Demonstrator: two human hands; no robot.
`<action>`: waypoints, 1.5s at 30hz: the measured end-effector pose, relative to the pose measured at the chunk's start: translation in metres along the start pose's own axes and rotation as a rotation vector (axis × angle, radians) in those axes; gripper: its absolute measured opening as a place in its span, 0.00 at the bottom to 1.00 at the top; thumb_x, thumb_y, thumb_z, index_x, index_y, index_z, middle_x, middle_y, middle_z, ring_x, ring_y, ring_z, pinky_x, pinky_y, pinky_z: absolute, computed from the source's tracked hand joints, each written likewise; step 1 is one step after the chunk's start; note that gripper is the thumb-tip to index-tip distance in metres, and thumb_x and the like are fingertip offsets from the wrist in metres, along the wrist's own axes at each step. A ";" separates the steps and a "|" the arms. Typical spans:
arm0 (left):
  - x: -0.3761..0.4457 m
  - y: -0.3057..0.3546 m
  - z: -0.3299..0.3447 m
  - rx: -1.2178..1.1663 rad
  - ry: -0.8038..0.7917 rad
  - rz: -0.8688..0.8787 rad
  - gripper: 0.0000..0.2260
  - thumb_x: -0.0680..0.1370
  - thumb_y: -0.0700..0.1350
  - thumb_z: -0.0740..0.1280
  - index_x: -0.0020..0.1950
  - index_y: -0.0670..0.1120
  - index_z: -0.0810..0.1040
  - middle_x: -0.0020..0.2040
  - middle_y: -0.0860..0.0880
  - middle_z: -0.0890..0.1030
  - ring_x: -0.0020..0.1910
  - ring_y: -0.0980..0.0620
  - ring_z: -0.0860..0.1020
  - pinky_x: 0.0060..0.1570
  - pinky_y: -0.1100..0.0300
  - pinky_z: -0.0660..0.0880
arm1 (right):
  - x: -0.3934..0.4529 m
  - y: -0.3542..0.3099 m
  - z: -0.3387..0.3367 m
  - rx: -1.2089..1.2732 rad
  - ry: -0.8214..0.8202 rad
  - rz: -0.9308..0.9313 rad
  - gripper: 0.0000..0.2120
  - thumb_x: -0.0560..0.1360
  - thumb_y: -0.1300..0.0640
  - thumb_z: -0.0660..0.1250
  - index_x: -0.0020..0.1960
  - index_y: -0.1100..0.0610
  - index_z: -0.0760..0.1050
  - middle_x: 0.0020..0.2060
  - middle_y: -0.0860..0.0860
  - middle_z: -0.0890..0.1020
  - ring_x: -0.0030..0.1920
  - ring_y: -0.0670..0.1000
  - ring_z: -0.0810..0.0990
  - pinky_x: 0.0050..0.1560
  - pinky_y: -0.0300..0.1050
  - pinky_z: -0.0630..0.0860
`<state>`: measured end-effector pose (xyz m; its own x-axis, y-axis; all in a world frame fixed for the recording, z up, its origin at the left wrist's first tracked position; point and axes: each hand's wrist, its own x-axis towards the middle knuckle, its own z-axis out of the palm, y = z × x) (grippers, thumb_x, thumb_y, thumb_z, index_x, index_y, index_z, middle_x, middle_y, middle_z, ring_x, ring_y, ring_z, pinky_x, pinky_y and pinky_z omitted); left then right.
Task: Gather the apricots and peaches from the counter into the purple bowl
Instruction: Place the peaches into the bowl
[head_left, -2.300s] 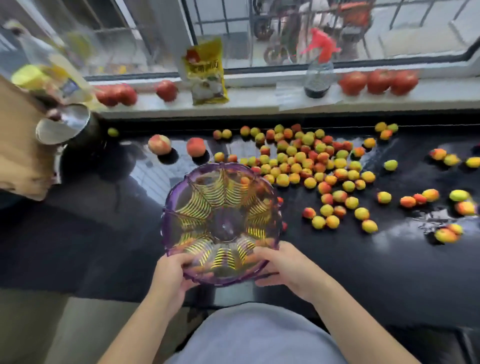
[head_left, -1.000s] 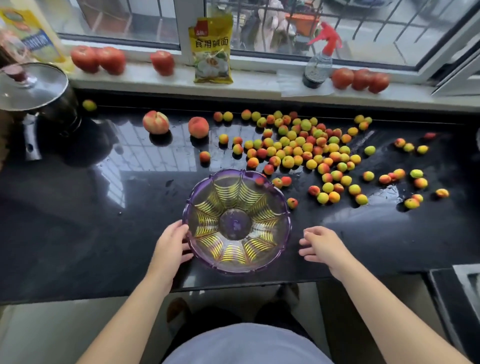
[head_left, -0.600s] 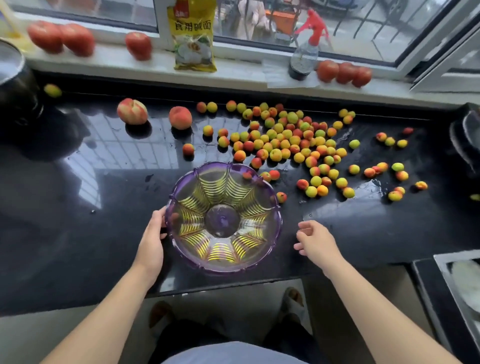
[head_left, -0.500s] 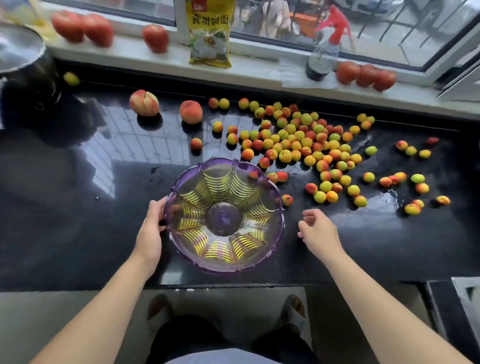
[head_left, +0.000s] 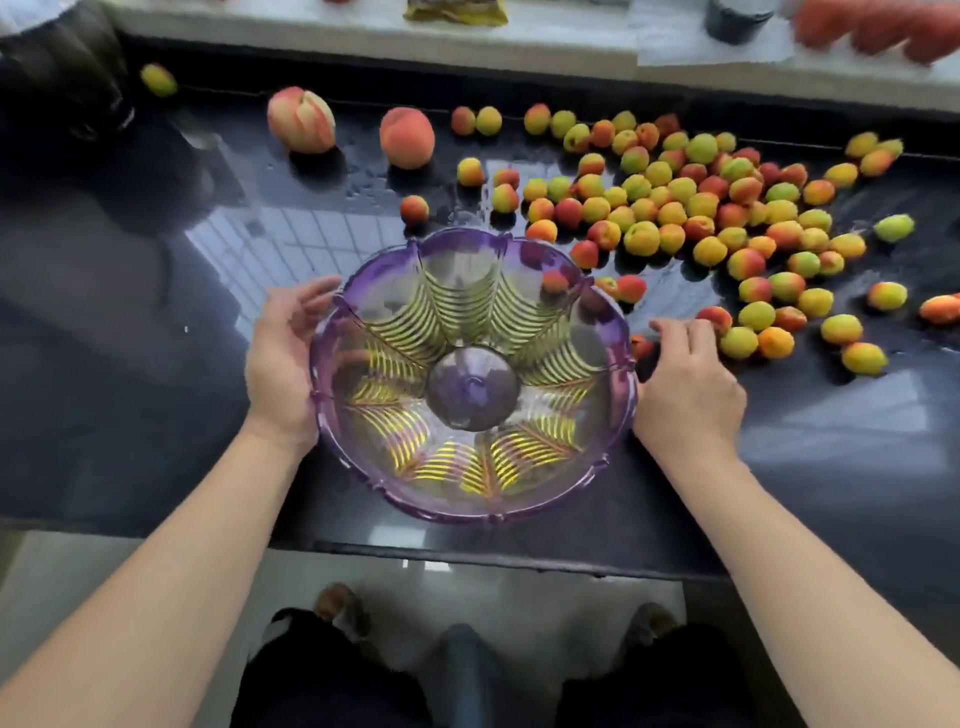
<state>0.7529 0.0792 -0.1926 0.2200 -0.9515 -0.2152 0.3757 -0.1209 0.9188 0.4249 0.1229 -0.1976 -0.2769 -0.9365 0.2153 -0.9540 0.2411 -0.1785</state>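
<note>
Dozens of apricots (head_left: 675, 208) lay scattered over the wet black counter (head_left: 130, 364) beyond and right of the purple bowl (head_left: 470, 499), two peaches (head_left: 407, 137) further back; the fruit looked small, soft and probably slippery, best scooped by the handful; the left hand (head_left: 280, 358) cupped the bowl's rim, fingers relaxed; the right hand (head_left: 685, 384) lay flat, fingertips touching the nearest apricots, holding nothing.

Head view looks steeply down, close over counter (head_left: 130, 415).

The clear purple bowl (head_left: 470, 499) has yellow-ribbed panels; apricots (head_left: 675, 208) are yellow, orange, red on a black tabletop (head_left: 104, 405).
</note>
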 end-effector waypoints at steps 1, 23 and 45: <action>0.003 -0.003 0.000 -0.004 -0.037 0.014 0.22 0.77 0.60 0.63 0.58 0.44 0.82 0.51 0.48 0.84 0.47 0.49 0.82 0.44 0.54 0.82 | 0.000 0.000 0.002 -0.015 0.022 -0.015 0.21 0.78 0.47 0.65 0.65 0.59 0.74 0.59 0.59 0.75 0.49 0.66 0.79 0.40 0.48 0.64; -0.024 -0.001 -0.012 0.231 -0.341 0.158 0.28 0.67 0.39 0.61 0.67 0.42 0.80 0.54 0.46 0.88 0.59 0.47 0.84 0.46 0.59 0.84 | 0.000 0.005 -0.019 0.415 -0.055 0.075 0.11 0.78 0.49 0.67 0.45 0.56 0.80 0.43 0.55 0.84 0.42 0.58 0.81 0.43 0.51 0.79; 0.033 0.057 -0.179 0.066 -0.024 0.256 0.18 0.71 0.40 0.62 0.58 0.43 0.84 0.53 0.43 0.89 0.55 0.46 0.86 0.55 0.53 0.83 | -0.001 -0.299 -0.012 -0.301 -0.310 -0.840 0.06 0.73 0.50 0.68 0.47 0.50 0.79 0.39 0.46 0.82 0.50 0.55 0.79 0.73 0.69 0.44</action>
<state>0.9434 0.0912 -0.2064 0.2788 -0.9597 0.0347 0.2505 0.1075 0.9621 0.7090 0.0546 -0.1332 0.5165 -0.8490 -0.1115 -0.8289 -0.5284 0.1835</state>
